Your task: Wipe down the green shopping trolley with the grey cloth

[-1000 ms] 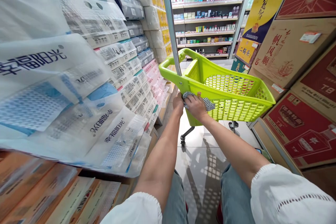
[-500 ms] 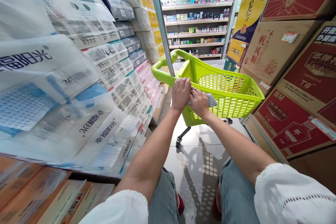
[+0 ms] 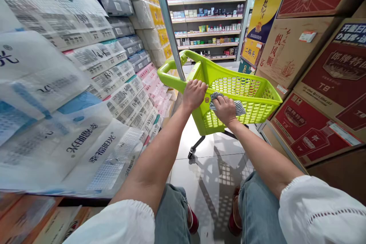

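A lime-green plastic shopping cart (image 3: 246, 103) stands in front of me, its perforated side facing me. My left hand (image 3: 195, 93) is closed over the cart's upper rim, close to the handle end; its fingertips curl out of sight. Bunched under my right hand (image 3: 224, 108) is a striped cloth (image 3: 239, 107), pressed against the side of the basket. One end of the cloth pokes out to the right of the fingers, and another bit shows above them. A grey metal pole (image 3: 168, 23) rises in front of the cart's handle.
Plastic-wrapped tissue packs (image 3: 85, 137) are piled along the left. Stacked cartons (image 3: 317, 122) line the right side. A shelf unit with small boxed goods (image 3: 211, 19) stands beyond the cart, over a tiled floor (image 3: 211, 171). A black caster (image 3: 191, 153) shows below the basket.
My right hand has slid the cloth to the right along the basket's side, away from my left hand. The left hand stays on the rim. The view has shifted slightly.
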A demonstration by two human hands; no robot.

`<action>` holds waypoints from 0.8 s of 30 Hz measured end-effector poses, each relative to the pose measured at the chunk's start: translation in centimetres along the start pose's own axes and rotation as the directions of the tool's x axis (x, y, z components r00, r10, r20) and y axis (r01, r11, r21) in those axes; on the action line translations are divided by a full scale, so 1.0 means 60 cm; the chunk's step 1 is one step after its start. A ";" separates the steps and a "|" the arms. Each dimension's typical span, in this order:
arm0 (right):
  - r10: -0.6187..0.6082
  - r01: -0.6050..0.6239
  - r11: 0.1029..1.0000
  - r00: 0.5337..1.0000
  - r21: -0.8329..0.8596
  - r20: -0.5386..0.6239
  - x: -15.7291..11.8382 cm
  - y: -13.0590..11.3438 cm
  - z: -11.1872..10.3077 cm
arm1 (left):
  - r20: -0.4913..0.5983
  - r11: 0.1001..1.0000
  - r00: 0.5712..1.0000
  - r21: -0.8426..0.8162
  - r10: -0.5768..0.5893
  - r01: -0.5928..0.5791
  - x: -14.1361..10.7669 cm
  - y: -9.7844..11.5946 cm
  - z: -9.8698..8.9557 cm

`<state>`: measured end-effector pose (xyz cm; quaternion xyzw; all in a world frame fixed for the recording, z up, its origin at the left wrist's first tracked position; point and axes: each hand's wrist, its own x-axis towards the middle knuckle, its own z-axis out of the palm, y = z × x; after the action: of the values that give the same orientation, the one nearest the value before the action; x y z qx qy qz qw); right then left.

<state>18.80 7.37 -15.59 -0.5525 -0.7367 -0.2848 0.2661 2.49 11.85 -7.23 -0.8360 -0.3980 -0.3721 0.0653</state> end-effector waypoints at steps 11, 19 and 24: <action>-0.141 0.139 0.987 0.990 0.075 0.027 0.018 -0.049 0.020 | 0.035 0.909 0.992 0.397 0.124 -0.128 -0.005 -0.008 0.002; 0.020 -0.020 1.000 1.000 0.008 -0.012 0.004 -0.005 0.006 | 0.002 0.925 0.995 0.367 0.101 -0.095 -0.007 -0.006 0.008; -0.119 0.116 0.989 0.993 0.087 0.026 0.029 -0.065 0.016 | -0.018 0.927 0.994 0.364 0.104 -0.091 -0.008 -0.007 0.009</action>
<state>14.53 8.32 -15.52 -0.5007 -0.7835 -0.2596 0.2610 2.31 12.03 -8.05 -0.8212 -0.4165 -0.3042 0.2442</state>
